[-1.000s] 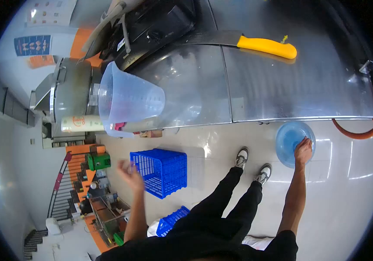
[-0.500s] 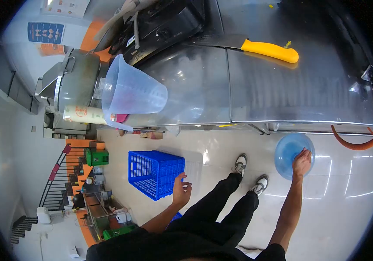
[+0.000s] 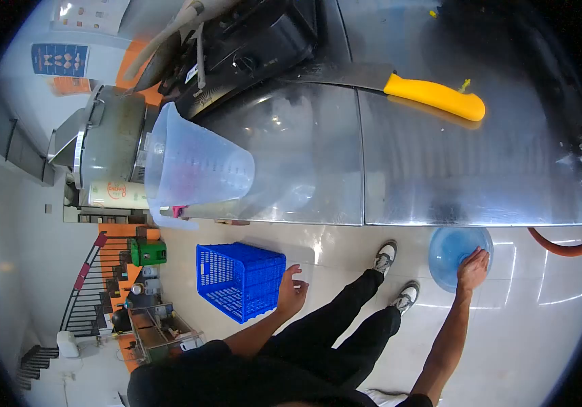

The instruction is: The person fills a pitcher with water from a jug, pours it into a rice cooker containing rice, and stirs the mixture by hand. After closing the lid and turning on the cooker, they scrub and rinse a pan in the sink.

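Holds out two hands: the left hand (image 3: 292, 290), with loosely curled fingers and thumb spread apart, near one blue crate (image 3: 241, 281); the right hand (image 3: 473, 268), with fingers together, against one round blue bowl (image 3: 447, 264), just beside the front edge of the desk (image 3: 440, 180). Cannot tell whether pinching. Shows the bowl's broad face toward the camera; cannot tell any long axis. Farther, on the desk: one translucent jug (image 3: 203, 156), one knife (image 3: 403, 88), handle rightward.

Glossy metal and smooth plastic.
Streaked, reflective metal on the far table (image 3: 474, 193); translucent plastic for the measuring jug (image 3: 203, 159); smooth plastic on the yellow knife handle (image 3: 433, 97); perforated plastic for the crate (image 3: 264, 285); see-through, plastic-looking finish on the round blue object (image 3: 448, 259).
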### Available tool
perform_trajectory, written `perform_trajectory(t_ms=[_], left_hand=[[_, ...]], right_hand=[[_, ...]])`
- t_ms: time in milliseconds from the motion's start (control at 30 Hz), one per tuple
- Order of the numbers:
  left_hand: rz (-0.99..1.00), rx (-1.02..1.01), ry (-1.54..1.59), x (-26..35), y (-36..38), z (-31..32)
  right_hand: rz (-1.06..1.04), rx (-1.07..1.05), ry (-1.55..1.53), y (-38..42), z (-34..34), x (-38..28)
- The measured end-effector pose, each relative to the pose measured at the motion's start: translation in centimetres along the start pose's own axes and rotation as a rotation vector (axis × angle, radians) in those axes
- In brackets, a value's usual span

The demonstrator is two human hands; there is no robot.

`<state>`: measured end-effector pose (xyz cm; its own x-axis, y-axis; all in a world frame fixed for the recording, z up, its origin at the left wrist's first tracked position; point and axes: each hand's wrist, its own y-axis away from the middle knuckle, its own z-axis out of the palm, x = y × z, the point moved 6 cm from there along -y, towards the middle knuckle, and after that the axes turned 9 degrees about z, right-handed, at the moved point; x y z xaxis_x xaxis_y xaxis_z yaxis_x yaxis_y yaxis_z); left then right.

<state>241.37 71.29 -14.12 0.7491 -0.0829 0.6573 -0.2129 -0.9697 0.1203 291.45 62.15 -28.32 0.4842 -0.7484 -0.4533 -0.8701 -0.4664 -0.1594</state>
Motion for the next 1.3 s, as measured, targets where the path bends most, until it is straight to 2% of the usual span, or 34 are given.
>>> perform_trajectory(t_ms=[100, 133, 200, 267, 300, 367, 400, 467, 500, 533, 567, 633, 700, 733, 767, 833, 867, 900, 933, 967, 1000, 1033, 1167, 1300], left_hand=[[-0.059, 0.002, 0.061, -1.4, -1.1, -0.2], [0.015, -0.006, 0.016, -0.9, -1.6, -0.4], [0.034, -0.063, -0.041, -0.4, -2.2, -0.1], [0.113, -0.133, -0.086, 2.4, -3.6, 1.8], [0.128, -0.169, -0.079, 3.6, -4.0, 3.8], [0.314, -0.308, 0.096, 6.8, -4.3, 9.4], [0.344, -0.355, 0.177, 8.6, -4.3, 12.3], [0.45, -0.423, 0.35, 12.0, -4.1, 20.1], [0.438, -0.567, 0.362, 15.5, -4.5, 23.4], [0.54, -0.572, 0.372, 18.7, -5.2, 26.9], [0.476, -0.588, 0.343, 19.2, -5.6, 31.9], [0.278, -0.761, 0.501, 20.4, -6.6, 38.3], [0.213, -0.918, 0.381, 22.9, -7.2, 38.8], [0.292, -0.981, 0.384, 22.9, -7.8, 39.4], [0.38, -1.04, 0.391, 22.8, -8.5, 40.2], [0.325, -1.159, 0.52, 23.2, -9.7, 40.0], [0.221, -1.184, 0.548, 23.2, -9.9, 40.2], [0.193, -1.324, 0.626, 21.6, -9.8, 41.9], [0.12, -1.375, 0.69, 22.7, -9.4, 41.8], [-0.002, -1.342, 0.684, 22.8, -9.4, 42.1], [0.257, -1.255, 0.531, 22.1, -10.3, 43.3], [0.314, -1.198, 0.352, 24.9, -10.1, 41.3], [0.424, -1.156, 0.246, 23.4, -10.2, 42.9], [0.473, -1.127, 0.182, 24.7, -10.0, 41.7]], right_hand=[[0.035, 0.005, 0.024, 0.4, 0.0, 0.3], [0.055, 0.021, 0.046, 0.3, -0.2, 0.4], [0.068, -0.002, 0.002, 0.6, -0.3, 0.2], [0.096, 0.012, 0.013, 0.4, -0.2, 0.2], [0.089, 0.0, -0.004, 0.4, -0.2, 0.2], [0.088, 0.008, 0.025, 0.3, -0.7, 0.0], [0.064, 0.006, 0.027, 0.2, -0.4, -0.2], [0.059, 0.047, 0.02, 0.8, 1.0, 1.3], [0.088, 0.019, 0.014, 0.9, 1.1, 1.5], [0.102, -0.021, 0.019, 1.0, 1.4, 1.9], [0.103, -0.053, -0.015, 1.0, 1.0, 2.0], [0.121, -0.064, -0.075, 0.3, 1.0, 2.4], [0.307, -0.192, -0.027, -0.2, 0.0, 2.8], [0.473, -0.214, -0.063, -0.5, -0.5, 2.9], [0.487, -0.105, -0.068, -0.4, -0.2, 3.5], [0.607, -0.219, -0.019, 0.3, 0.9, 3.6], [0.651, -0.329, -0.013, -0.2, 0.1, 2.8], [0.705, -0.389, 0.018, 0.3, 1.5, 3.4], [0.664, -0.233, 0.006, 1.0, 2.7, 3.8], [0.569, -0.054, -0.009, 0.8, 2.5, 3.6], [0.551, -0.044, -0.029, 0.4, 1.9, 3.3], [0.516, 0.062, -0.046, 0.2, 0.6, 2.7], [0.5, 0.048, -0.001, 0.2, 0.5, 2.7], [0.537, 0.065, -0.037, 0.3, -0.7, 1.9]])
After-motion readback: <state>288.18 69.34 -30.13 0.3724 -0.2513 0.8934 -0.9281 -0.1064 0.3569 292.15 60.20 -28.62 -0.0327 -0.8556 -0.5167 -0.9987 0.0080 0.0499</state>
